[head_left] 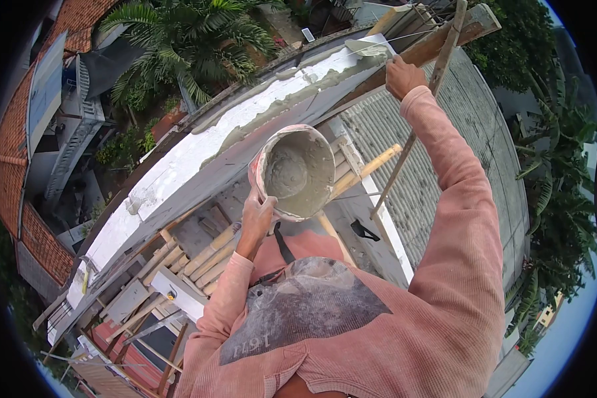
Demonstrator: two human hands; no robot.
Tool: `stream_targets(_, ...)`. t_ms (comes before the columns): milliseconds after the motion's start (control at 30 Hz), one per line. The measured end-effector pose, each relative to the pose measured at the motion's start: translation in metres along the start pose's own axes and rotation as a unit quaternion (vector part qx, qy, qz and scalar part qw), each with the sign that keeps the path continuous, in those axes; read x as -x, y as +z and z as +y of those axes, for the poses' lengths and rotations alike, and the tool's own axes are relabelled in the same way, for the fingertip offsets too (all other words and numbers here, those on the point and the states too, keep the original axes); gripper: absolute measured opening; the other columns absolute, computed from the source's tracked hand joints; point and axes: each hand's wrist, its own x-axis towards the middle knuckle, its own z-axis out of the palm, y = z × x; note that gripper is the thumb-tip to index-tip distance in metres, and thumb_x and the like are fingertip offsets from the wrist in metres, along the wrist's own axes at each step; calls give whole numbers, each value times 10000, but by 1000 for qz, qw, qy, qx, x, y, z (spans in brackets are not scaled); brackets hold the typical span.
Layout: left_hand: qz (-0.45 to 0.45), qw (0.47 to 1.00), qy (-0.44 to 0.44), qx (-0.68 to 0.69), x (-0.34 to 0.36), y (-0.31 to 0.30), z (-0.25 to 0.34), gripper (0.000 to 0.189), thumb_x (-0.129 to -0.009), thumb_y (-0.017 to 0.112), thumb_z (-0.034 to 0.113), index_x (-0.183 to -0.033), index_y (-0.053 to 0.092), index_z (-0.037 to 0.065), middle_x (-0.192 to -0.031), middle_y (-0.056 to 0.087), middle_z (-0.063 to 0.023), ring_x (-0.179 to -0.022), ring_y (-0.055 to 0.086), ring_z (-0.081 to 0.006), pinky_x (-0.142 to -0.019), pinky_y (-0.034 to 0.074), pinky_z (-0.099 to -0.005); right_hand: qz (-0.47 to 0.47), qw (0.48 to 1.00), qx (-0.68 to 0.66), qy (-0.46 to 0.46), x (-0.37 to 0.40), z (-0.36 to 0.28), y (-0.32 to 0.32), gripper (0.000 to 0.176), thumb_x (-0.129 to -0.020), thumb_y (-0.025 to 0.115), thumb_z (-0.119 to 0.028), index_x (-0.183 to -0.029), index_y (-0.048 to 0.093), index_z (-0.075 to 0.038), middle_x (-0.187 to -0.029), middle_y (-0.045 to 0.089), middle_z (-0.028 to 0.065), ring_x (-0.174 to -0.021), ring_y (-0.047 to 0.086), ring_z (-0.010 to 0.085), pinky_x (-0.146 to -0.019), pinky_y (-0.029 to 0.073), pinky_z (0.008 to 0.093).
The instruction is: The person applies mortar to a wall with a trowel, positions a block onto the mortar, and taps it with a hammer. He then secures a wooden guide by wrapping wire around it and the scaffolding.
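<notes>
Wrapped round the near left rim of a bucket [265,174], my left hand [255,222] keeps it beside the wall. Grey wet mortar [290,171] lies inside the bucket. Up at the far end of the white wall [152,174], my right hand [403,77] is closed on a trowel, whose blade [370,49] lies over the wall's top. The trowel's handle is mostly hidden by my fingers. A rough band of grey mortar [272,109] runs along the wall's upper edge.
A wooden plank [438,48] and an upright thin pole [438,73] stand near my right hand. Corrugated roofing [467,139] lies to the right. Bamboo poles [209,255] are below the wall at lower left. Palms [179,40] and tiled roofs [13,132] lie beyond.
</notes>
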Motion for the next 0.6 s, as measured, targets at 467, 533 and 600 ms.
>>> stream_targets(467, 20, 999, -4, 33, 13, 1, 12, 597, -840, 551, 74, -1420, 463, -37, -1184, 665, -145, -1013, 654, -211, -907, 520, -343, 28, 990, -50, 130, 69, -11, -8, 249, -934, 547, -142, -1104, 666, -4, -1114, 661, 212, -983, 713, 387, -801, 594, 473)
stream_targets(533, 26, 1000, 10, -13, 0, -1, -4, 585, -832, 565, 97, -1398, 492, -32, -1160, 673, -152, -997, 660, -216, -886, 526, -354, 66, 982, -135, 111, 126, -7, -7, 260, -939, 574, -200, -1062, 632, 21, -948, 669, 222, -849, 726, 360, -729, 577, 465)
stream_targets(600, 9, 998, 27, -49, -6, 0, -7, 592, -845, 556, 66, -1424, 457, -7, -1191, 637, -147, -997, 664, -223, -856, 585, -355, -102, 866, -459, 172, 178, -5, -24, 340, -953, 630, -323, -995, 620, 14, -774, 631, 98, -608, 645, 204, -574, 510, 343)
